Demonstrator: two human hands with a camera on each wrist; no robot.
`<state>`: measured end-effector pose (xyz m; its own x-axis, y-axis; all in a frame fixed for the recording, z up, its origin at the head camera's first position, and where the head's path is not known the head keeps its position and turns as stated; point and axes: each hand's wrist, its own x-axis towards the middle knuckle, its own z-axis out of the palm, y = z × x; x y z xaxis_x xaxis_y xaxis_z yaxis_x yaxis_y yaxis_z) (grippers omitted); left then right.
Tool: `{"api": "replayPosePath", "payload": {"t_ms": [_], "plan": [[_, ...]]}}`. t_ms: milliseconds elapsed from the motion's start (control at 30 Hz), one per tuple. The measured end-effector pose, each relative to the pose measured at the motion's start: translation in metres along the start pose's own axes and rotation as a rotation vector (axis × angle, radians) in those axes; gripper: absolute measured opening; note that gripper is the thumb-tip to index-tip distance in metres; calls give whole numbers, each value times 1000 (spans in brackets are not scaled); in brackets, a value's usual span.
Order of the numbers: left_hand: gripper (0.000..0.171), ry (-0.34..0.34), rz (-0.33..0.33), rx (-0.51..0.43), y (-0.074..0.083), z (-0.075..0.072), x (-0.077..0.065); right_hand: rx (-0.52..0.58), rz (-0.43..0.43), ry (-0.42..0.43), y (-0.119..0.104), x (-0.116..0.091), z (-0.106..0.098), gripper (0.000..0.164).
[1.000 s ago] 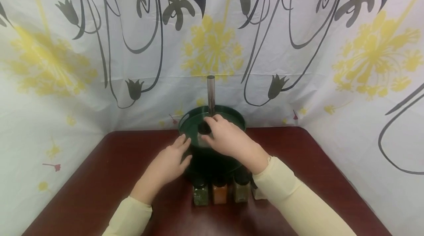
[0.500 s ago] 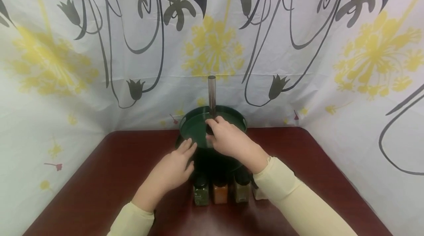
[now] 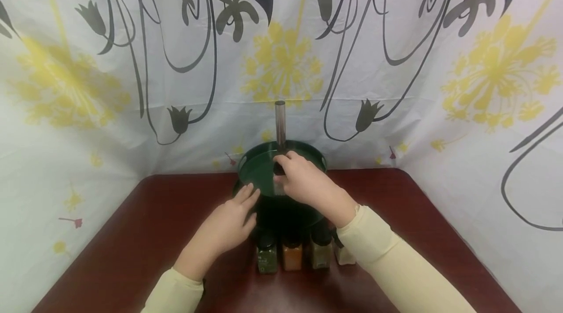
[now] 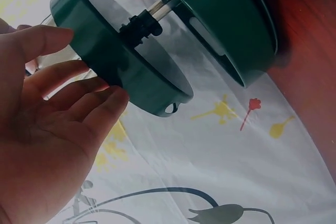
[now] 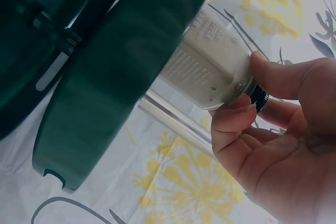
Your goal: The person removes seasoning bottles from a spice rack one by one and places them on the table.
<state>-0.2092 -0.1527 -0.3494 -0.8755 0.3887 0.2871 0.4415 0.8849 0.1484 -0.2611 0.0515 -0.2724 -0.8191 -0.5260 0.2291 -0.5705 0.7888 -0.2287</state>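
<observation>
Two hands work at a green two-tier rack (image 3: 303, 154) standing at the back of the dark red counter (image 3: 132, 235). The right hand (image 3: 308, 183) has its fingers and thumb curled round a clear spice jar (image 5: 210, 66) of pale powder with a black cap, held at the rim of the upper tray; the right wrist view shows the jar's base against the tray's edge. A second ago that hand sat a little lower and nearer the front rim; it has since crept up toward the metal centre post (image 3: 280, 122), so the jar looks to be settling onto the upper tray rather than leaving it. The left hand (image 3: 228, 225) has barely shifted: its fingers are straight and relaxed, fingertips (image 4: 113, 98) touching the outer wall of the upper tray, gripping nothing, and it seems to steady the rack.

Four more jars (image 3: 292, 254) stand in a row on the counter just in front of the rack, with green, orange, tan and pale contents.

Much is hard to read. From the head view the right hand covers most of the held jar, and the lower tray is in deep shadow, so what it carries cannot be told. The label print on the jar is too small to read, and whether the jar's base rests fully on the tray floor stays unclear.
</observation>
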Motion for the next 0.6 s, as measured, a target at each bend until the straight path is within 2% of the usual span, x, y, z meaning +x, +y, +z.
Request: {"api": "replayPosePath", "payload": {"t_ms": [200,400,600], "plan": [[56,-3,-7,-22,-1,-3,-3,-1,-33,49,-4,0,-8,50],[61,-29,-53,-52,-6,0,-10,23,-46,91,-14,-2,-15,49],[62,34,-114,-47,-26,7,-20,58,-69,104,-30,-3,-16,49]]}}
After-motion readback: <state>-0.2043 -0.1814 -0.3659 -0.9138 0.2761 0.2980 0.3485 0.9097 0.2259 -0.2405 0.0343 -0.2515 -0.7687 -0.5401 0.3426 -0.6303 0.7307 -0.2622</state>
